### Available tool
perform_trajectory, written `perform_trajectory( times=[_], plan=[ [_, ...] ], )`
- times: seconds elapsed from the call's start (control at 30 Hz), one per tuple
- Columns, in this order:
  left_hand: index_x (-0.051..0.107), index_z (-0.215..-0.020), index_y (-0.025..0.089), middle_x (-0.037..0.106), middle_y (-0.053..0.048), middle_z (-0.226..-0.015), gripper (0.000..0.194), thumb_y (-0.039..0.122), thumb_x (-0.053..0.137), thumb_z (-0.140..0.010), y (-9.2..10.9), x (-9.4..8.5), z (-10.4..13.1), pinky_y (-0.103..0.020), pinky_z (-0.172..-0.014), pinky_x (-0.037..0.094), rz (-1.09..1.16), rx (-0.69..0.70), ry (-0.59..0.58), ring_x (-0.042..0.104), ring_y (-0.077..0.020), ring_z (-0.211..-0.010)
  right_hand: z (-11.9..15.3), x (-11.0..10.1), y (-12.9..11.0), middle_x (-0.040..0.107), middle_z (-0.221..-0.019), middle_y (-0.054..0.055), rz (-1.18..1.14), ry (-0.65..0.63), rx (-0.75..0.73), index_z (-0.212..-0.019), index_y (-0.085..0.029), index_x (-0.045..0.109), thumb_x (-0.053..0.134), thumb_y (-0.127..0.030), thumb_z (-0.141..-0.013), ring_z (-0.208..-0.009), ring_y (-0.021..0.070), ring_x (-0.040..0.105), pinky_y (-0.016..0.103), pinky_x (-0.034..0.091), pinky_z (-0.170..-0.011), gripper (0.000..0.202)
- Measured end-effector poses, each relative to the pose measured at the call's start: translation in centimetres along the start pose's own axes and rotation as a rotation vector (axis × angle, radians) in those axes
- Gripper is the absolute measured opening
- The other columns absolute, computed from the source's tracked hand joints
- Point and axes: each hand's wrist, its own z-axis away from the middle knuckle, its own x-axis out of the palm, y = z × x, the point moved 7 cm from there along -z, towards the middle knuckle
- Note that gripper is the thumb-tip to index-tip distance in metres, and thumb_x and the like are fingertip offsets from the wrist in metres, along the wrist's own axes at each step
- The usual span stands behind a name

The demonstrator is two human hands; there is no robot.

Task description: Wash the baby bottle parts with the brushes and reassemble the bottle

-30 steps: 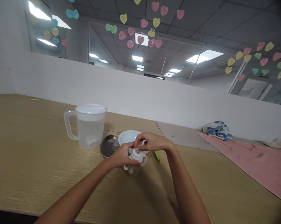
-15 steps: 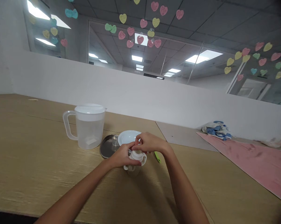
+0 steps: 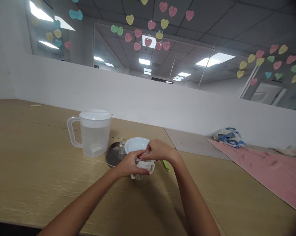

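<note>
A baby bottle (image 3: pixel 145 166) with a white collar, white side handles and a clear body stands upright on the table in front of me. My left hand (image 3: pixel 131 163) is wrapped round its collar, with the thumb across the near side. Over the bottle's mouth, my right hand (image 3: pixel 159 150) bends its fingers into a pinch. What those fingertips hold is hidden behind them. Just behind both hands lies a pale blue-white bowl (image 3: pixel 134 142). To its left is a round dark metal tray (image 3: pixel 110 157) with a small clear cup (image 3: pixel 121 149) on it.
A lidded clear plastic pitcher (image 3: pixel 95 137) stands at the left behind the tray. A green handle (image 3: pixel 166 166) pokes out right of my hands. Farther right lie a pink cloth (image 3: pixel 263 167) and a crumpled blue-and-white cloth (image 3: pixel 228 137). A white wall (image 3: pixel 138 98) closes off the back.
My right hand has shifted slightly, and its fingertips now cover more of the bottle's top. The left hand keeps its hold on the collar.
</note>
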Motion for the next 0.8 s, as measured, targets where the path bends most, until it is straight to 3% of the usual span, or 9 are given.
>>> perform_trajectory(
  times=[0.1,0.2,0.37,0.47,0.6,0.8],
  plan=[
    [0.061,-0.103,0.019,0.065,-0.001,-0.095,0.055,0.031,0.077,-0.052,0.1,-0.1,0.1,-0.029,-0.077,0.044,-0.020,-0.035,-0.036,0.059,-0.0219,-0.087,0.2,0.4,-0.2,0.058,-0.061,0.002,0.045,-0.044,-0.043,-0.065,-0.018,0.061,0.067,-0.052,-0.055,-0.053,0.0128,0.049,0.024,0.028,-0.044,0.035],
    [0.061,-0.099,0.019,0.065,0.001,-0.086,0.051,0.028,0.077,-0.051,-0.1,-0.1,0.2,-0.027,-0.070,0.044,-0.041,-0.069,-0.052,0.059,-0.0193,-0.078,0.3,0.9,-1.2,0.063,-0.069,0.005,0.091,-0.060,-0.077,-0.075,-0.017,0.064,0.067,-0.043,-0.056,-0.058,0.0155,0.054,0.024,0.031,-0.046,0.032],
    [0.060,-0.100,0.018,0.065,0.000,-0.082,0.056,0.033,0.078,-0.049,-0.6,-0.2,0.2,-0.026,-0.063,0.043,-0.108,-0.106,-0.021,0.058,-0.0196,-0.073,0.0,1.4,-2.4,0.064,-0.069,0.010,0.170,0.005,-0.036,-0.068,-0.015,0.064,0.058,-0.036,-0.063,-0.060,0.0197,0.058,0.025,0.031,-0.045,0.023],
    [0.059,-0.101,0.018,0.066,-0.002,-0.090,0.057,0.034,0.077,-0.050,-0.7,0.0,0.0,-0.027,-0.065,0.045,-0.116,-0.089,-0.036,0.059,-0.0211,-0.079,-0.3,1.8,-1.9,0.064,-0.066,0.010,0.111,-0.037,-0.002,-0.064,-0.015,0.062,0.053,-0.038,-0.067,-0.054,0.0181,0.057,0.024,0.033,-0.042,0.024],
    [0.057,-0.105,0.019,0.066,-0.002,-0.095,0.058,0.033,0.076,-0.053,-0.7,0.5,-0.2,-0.027,-0.070,0.045,-0.136,-0.066,-0.065,0.060,-0.0207,-0.083,-0.3,2.8,-0.2,0.057,-0.048,0.005,-0.061,-0.216,0.097,-0.061,-0.014,0.057,0.049,-0.037,-0.069,-0.038,0.0141,0.051,0.023,0.036,-0.036,0.026],
    [0.052,-0.119,0.019,0.063,-0.008,-0.103,0.078,0.048,0.077,-0.050,-0.8,-0.1,0.1,-0.037,-0.083,0.043,-0.343,0.039,0.018,0.056,-0.0274,-0.095,-0.1,2.7,0.2,0.054,-0.042,0.002,-0.187,-0.253,0.096,-0.055,-0.016,0.051,0.055,-0.041,-0.066,-0.038,0.0144,0.054,0.022,0.041,-0.037,0.028]
  ],
)
